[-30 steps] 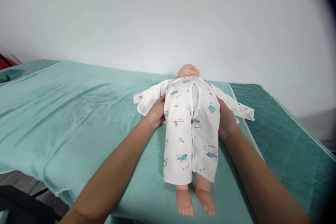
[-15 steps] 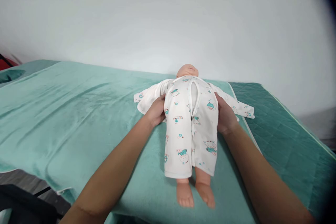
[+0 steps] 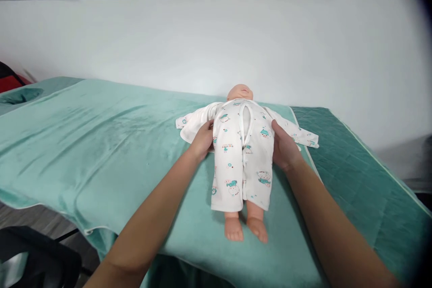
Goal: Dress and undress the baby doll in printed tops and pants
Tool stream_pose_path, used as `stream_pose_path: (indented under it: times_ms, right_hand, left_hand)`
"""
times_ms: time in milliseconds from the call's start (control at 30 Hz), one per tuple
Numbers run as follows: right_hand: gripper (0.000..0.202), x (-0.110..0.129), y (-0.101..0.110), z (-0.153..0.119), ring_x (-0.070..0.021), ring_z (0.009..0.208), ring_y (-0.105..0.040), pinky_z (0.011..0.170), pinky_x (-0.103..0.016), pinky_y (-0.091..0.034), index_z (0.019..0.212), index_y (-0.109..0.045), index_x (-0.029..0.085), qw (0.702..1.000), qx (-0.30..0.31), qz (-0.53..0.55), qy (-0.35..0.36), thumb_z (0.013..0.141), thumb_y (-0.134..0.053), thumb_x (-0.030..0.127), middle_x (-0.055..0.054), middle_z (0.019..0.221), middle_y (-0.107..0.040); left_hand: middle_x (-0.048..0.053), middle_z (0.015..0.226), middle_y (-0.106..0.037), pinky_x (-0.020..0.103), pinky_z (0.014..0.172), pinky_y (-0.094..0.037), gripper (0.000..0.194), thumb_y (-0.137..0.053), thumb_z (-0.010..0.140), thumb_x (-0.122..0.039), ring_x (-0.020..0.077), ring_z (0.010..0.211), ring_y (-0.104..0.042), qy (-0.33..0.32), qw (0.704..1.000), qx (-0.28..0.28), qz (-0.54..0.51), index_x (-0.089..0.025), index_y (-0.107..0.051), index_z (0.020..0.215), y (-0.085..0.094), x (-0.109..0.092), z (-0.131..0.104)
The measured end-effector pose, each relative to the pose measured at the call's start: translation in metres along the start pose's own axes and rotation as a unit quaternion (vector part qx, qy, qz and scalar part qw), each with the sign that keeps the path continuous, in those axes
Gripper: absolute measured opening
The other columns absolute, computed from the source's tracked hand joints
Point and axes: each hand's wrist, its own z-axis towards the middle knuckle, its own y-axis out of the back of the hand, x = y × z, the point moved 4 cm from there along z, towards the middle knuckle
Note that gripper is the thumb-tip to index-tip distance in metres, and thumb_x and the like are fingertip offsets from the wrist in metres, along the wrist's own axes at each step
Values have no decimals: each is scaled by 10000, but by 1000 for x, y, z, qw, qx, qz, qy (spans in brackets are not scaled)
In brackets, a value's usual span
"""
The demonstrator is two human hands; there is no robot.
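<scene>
A baby doll [image 3: 241,92] lies on its back, head toward the wall and bare feet toward me. It wears a white printed baby top [image 3: 202,119], its sleeves spread out to both sides. White printed baby pants [image 3: 229,162] with an open slit at the crotch cover its front up to the chest. My left hand [image 3: 203,138] closes on the left side of the pants at hip height, its fingertips hidden. On the opposite side my right hand [image 3: 284,146] grips the pants' edge, thumb on top, the other fingers mostly out of sight.
A light green velvety cover [image 3: 111,135] is spread over the table, with slight wrinkles. To the right lies a darker quilted mat [image 3: 357,175]. A white wall [image 3: 135,40] rises behind. At lower left, a black chair-like object [image 3: 37,256] stands on the floor.
The view has shifted slightly, so the doll appears a little smaller and its feet higher in the picture. Both hands stay at the sides of the pants.
</scene>
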Motion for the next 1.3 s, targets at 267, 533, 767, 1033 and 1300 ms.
stream_pose_path:
  times_ms: [267,533,767,1033,1300]
  right_hand:
    - [618,-4,2,-88,-233,1456,-357,1199,-496,-328,1450,-416,346,968,-140,-176,113,882,-645,424,-18,1581,-376]
    - [373,-3,-16,-194,-240,1194,-537,957,-447,-517,1262,-549,282,856,-81,-461,219,898,-624,250,-86,1293,-528]
    - [290,-16,-24,-207,-236,1078,-566,889,-427,-530,1208,-524,250,831,-85,-514,194,926,-583,277,-91,1190,-544]
    - [214,-22,-21,-202,-235,1030,-575,857,-417,-518,1144,-534,236,835,-89,-513,180,940,-565,294,-85,1133,-580]
    - [139,-21,-20,-200,-220,1004,-591,862,-382,-481,1078,-589,236,849,-86,-491,176,965,-512,263,-63,1075,-618]
  left_hand:
    - [55,1168,-626,346,942,-477,227,-555,903,-216,181,1105,-589,-212,937,-104,257,-239,-623,1118,24,-3,-121]
    - [55,1137,-589,353,926,-481,291,-600,886,-172,192,1082,-562,-247,890,26,382,-258,-590,1163,11,13,-203]
    - [58,1011,-623,391,854,-459,81,-507,948,-191,208,963,-554,-257,855,20,449,-211,-572,993,-1,16,-205]
    - [41,966,-600,319,814,-481,111,-498,945,-146,167,923,-582,-275,893,41,353,-216,-552,1013,-12,0,-232]
    - [34,948,-587,320,807,-484,76,-500,942,-163,159,894,-574,-215,915,39,340,-210,-551,972,-9,8,-234]
